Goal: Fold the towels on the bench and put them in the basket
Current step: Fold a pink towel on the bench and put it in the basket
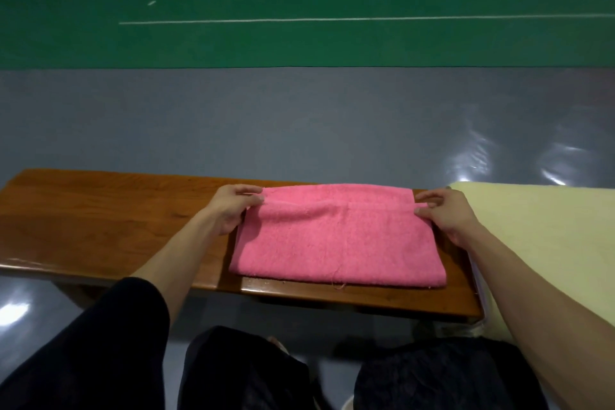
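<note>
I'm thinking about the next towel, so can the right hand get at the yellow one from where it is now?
Probably yes. The yellow towel lies just beside the right hand with nothing between them, though that hand pinches the pink towel and must let go first.

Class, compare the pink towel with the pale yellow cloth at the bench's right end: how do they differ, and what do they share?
Colour: the pink towel is bright pink, the yellow cloth pale cream.
Handling: the left hand and right hand pinch the pink towel's far corners; neither grips the yellow cloth.
Extent: the pink towel shows whole; the yellow cloth runs out of view.
Both lie on the wooden bench.
</note>
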